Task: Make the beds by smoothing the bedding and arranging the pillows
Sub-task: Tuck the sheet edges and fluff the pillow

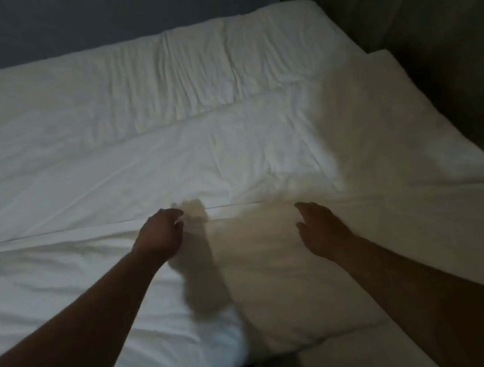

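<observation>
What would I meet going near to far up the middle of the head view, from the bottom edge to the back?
Near bedding → left hand and right hand, about level with each other → fold line → smoother bedding → wrinkled strip → dark wall.

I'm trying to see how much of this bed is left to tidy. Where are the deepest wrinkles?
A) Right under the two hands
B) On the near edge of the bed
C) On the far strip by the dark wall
C: the crumpled strip runs along the far side by the dark wall, while the cover near the left hand and right hand lies much flatter.
</observation>
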{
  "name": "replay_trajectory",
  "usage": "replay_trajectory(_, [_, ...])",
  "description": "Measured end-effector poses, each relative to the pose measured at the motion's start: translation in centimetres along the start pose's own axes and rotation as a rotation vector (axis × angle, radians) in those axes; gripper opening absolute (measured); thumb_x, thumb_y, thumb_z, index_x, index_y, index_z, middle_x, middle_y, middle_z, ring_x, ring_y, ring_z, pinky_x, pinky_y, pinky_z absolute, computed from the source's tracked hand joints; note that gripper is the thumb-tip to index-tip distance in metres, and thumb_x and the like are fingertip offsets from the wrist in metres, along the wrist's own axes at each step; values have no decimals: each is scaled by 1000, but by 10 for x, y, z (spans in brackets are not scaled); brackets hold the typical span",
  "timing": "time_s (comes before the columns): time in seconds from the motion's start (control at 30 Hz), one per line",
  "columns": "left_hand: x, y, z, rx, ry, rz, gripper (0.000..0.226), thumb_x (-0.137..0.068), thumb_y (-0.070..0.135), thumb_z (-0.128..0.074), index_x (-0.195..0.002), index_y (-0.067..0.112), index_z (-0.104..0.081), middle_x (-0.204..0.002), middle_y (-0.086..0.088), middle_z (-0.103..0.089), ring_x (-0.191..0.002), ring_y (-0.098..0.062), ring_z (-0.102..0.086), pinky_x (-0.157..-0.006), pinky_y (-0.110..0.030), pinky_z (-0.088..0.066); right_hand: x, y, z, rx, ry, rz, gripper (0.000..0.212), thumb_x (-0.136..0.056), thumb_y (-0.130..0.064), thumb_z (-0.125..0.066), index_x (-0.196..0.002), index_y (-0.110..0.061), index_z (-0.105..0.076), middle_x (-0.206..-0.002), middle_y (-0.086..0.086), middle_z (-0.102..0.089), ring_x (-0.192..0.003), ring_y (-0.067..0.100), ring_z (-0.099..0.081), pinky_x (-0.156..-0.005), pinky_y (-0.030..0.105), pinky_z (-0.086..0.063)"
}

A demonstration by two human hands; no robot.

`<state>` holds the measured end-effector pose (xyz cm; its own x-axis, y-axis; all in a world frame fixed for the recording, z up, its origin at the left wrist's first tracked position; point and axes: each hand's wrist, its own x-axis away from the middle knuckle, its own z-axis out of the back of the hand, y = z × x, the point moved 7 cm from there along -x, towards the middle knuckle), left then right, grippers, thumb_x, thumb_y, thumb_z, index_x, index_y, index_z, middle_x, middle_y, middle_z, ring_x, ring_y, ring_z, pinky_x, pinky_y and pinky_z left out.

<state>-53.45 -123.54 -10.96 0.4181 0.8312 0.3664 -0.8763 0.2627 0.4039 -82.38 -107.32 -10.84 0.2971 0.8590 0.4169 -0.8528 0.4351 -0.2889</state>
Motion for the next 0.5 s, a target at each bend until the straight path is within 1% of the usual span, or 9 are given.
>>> replay_trajectory(0.07, [-23,-10,-20,-180,-156,-5,51,-74,45,-43,-122,36,-60,-129,2,-58,-123,-22,-50,-106,-48,-33,-32,-10,-12,88,-25,2,52,-97,-34,-40,-145,-13,-35,-143,13,-43,-130,32,-41,-107,39,-36])
replay_trajectory(0.17, [-36,-22,-34,-360,-214,36,55,-60,59,-56,-110,35,-52,-118,6,-53,-124,-22,-42,-100,-60,-29,-64,-21,-33,218,-97,48,68,-94,-42,-49,-150,-15,-22,-155,11,-27,-142,29,-27,-114,40,-27])
replay_trajectory(0.2, [-40,-27,-35,-401,-230,50,60,-55,64,-54,-108,35,-51,-116,7,-53,-122,-22,-44,-98,-60,-31,-71,-20,-39,247,-154,35,75,-90,-48,-51,-151,-17,-20,-156,9,-24,-143,28,-24,-114,43,-26])
replay_trajectory(0.27, [-47,-37,-36,-408,-307,42,61,-57,69,-54,-111,41,-53,-117,10,-57,-115,-21,-53,-97,-47,-40,-80,-16,-49,297,-286,-21,82,-84,-65,-50,-148,-21,-26,-152,5,-33,-138,26,-34,-111,44,-29])
replay_trajectory(0.33, [-49,-45,-36,-300,-390,45,53,-71,62,-63,-116,33,-60,-118,2,-63,-109,-22,-59,-90,-33,-47,-81,-13,-55,371,-365,-51,75,-82,-73,-44,-141,-26,-41,-143,3,-46,-130,26,-44,-106,42,-35])
replay_trajectory(0.37, [-51,-47,-36,-261,-385,35,45,-79,56,-62,-114,27,-65,-116,-3,-66,-107,-23,-61,-87,-30,-48,-80,-12,-55,370,-351,-48,66,-85,-70,-41,-135,-28,-47,-139,3,-51,-127,26,-47,-103,41,-36])
replay_trajectory(0.4, [-52,-47,-32,-228,-326,26,39,-85,52,-59,-111,24,-68,-113,-6,-67,-106,-24,-62,-85,-30,-48,-80,-13,-52,327,-279,-32,57,-89,-65,-38,-129,-27,-54,-132,4,-57,-122,27,-52,-99,40,-40])
replay_trajectory(0.43, [-54,-47,-26,-193,-237,18,38,-89,52,-53,-107,23,-70,-110,-7,-67,-106,-26,-62,-84,-32,-47,-81,-18,-42,242,-121,10,52,-91,-59,-36,-118,-23,-62,-119,8,-65,-111,30,-60,-91,40,-45])
replay_trajectory(0.5, [-59,-35,-1,-169,-7,-57,45,-87,52,-40,-95,20,-70,-98,-11,-65,-97,-33,-62,-78,-36,-47,-81,-30,-4,117,261,129,46,-86,-47,-34,-87,-13,-65,-80,15,-70,-76,37,-67,-66,41,-53])
